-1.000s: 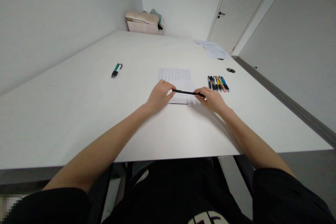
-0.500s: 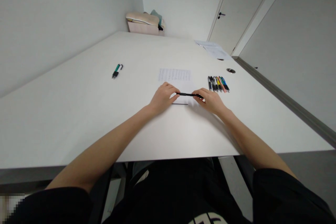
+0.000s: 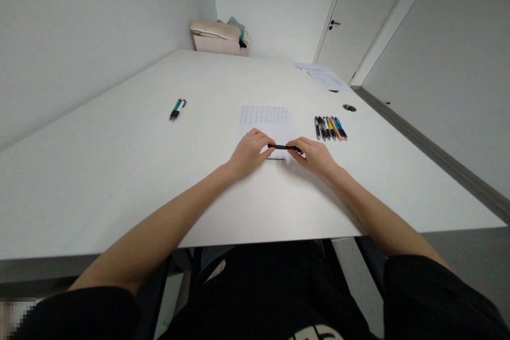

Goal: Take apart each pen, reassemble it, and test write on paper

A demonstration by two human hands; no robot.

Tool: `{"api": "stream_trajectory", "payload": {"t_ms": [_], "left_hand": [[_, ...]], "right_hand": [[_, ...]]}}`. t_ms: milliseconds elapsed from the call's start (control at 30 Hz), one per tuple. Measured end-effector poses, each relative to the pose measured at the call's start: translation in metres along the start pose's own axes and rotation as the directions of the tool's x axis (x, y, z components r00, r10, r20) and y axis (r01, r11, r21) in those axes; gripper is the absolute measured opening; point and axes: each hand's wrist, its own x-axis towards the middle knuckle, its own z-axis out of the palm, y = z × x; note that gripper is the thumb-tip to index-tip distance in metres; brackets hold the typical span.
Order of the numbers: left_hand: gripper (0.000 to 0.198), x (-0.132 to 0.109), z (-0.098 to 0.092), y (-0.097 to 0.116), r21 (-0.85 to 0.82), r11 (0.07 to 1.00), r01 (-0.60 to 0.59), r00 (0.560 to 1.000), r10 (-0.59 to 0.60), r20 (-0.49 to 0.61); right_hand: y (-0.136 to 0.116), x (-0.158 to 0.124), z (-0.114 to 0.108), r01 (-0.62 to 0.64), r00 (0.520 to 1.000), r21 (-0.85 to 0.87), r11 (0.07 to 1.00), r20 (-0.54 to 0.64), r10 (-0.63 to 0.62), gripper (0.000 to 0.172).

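Observation:
A black pen (image 3: 283, 147) lies level between my two hands, just above the near edge of a printed sheet of paper (image 3: 264, 118). My left hand (image 3: 249, 151) pinches its left end with curled fingers. My right hand (image 3: 313, 154) pinches its right end. Both hands rest low on the white table (image 3: 119, 164). Only a short middle stretch of the pen shows between the fingertips.
A row of several coloured pens (image 3: 330, 128) lies right of the sheet. A green and black pen pair (image 3: 177, 109) lies far left. More papers (image 3: 323, 76) and a round cable port (image 3: 349, 108) sit at the back right; a bag (image 3: 219, 35) rests at the far end.
My hands have drawn closer together along the black pen, so less of it shows between them. Both hands have shifted slightly toward me over the sheet's near edge.

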Motion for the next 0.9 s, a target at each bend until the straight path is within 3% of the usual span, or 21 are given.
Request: {"api": "stream_trajectory", "payload": {"t_ms": [233, 333, 433, 600, 900], "left_hand": [[0.021, 0.002, -0.005, -0.004, 0.042, 0.999, 0.021, 1.0, -0.022, 0.013], [0.019, 0.003, -0.015, -0.012, 0.093, 0.993, 0.074, 0.991, -0.083, 0.103], [0.02, 0.003, -0.025, -0.019, 0.137, 0.984, 0.111, 0.953, -0.145, 0.267], [0.02, 0.0, -0.031, -0.021, 0.118, 0.987, 0.106, 0.856, -0.151, 0.495], [0.022, -0.001, -0.027, -0.019, 0.183, 0.979, 0.089, 0.802, -0.18, 0.57]], "right_hand": [[0.005, -0.001, -0.002, -0.034, 0.999, -0.021, 0.999, 0.009, 0.034, 0.018], [0.015, -0.003, -0.005, -0.073, 0.997, -0.014, 0.997, -0.001, 0.073, 0.018], [0.026, -0.006, -0.007, -0.12, 0.993, -0.021, 0.993, -0.015, 0.12, 0.019], [0.037, -0.011, -0.009, -0.188, 0.982, -0.044, 0.981, -0.023, 0.187, 0.019], [0.039, -0.011, -0.01, -0.197, 0.98, -0.05, 0.979, -0.026, 0.196, 0.018]]}}
